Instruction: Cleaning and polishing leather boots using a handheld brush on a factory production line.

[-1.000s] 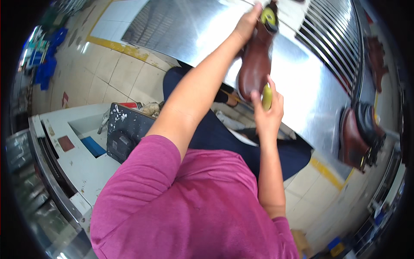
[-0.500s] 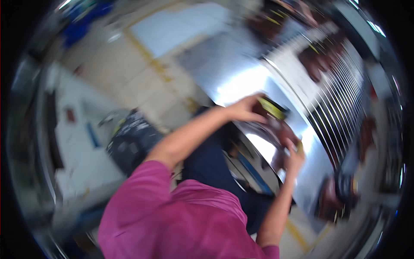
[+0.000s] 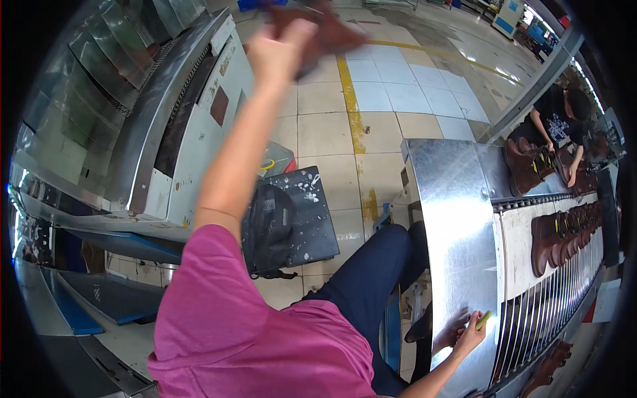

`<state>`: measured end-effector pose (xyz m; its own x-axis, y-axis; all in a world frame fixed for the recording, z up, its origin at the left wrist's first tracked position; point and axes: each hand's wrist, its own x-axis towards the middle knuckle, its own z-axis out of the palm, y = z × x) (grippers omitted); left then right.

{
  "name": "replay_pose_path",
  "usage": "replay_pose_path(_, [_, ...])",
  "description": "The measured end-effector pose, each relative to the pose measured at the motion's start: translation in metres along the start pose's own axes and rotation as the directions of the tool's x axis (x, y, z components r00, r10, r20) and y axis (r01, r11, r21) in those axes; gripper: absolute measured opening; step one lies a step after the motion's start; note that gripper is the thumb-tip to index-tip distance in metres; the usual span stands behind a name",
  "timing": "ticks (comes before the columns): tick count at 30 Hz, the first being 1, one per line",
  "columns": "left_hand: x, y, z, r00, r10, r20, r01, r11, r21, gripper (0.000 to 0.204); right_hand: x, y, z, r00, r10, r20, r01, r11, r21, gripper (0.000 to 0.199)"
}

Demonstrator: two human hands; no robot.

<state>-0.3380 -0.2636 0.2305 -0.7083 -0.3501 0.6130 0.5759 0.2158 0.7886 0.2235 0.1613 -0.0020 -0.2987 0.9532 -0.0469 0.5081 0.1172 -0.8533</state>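
Observation:
Raised at the top of the view, my left hand (image 3: 282, 56) grips a dark brown boot (image 3: 337, 32). Motion blurs the boot, and my fingers partly cover it. My right hand (image 3: 470, 338) is low over the edge of a shiny metal table (image 3: 458, 219). Its fingers are closed round a short yellow-green stick-like object (image 3: 483, 321), whose exact kind I cannot make out. The metal below mirrors that hand.
On a roller conveyor (image 3: 531, 325) at the right stand several brown boots (image 3: 551, 242). A person (image 3: 561, 119) at the far right handles more boots. At left stands a machine with metal flaps (image 3: 113, 86). A black bag (image 3: 269, 225) rests on a dark stool (image 3: 312, 212).
The boot was between both hands over the metal table. My left hand has carried it far to the left and up, while my right hand stays by the table with the yellow-green object.

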Motion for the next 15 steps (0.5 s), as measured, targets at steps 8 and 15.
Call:
replay_pose_path(8, [0.283, -0.115, -0.263, 0.779, 0.059, -0.625, 0.39, 0.735, 0.555, 0.067, 0.03, 0.02, 0.02, 0.989, -0.148, 0.007, 0.143, 0.939, -0.312, 0.036])
replay_pose_path(15, [0.336, -0.157, -0.353, 0.865, 0.022, -0.501, 0.443, 0.434, 0.784, 0.098, -0.003, 0.02, 0.015, 0.948, -0.312, -0.066, 0.207, 0.76, -0.616, 0.036])
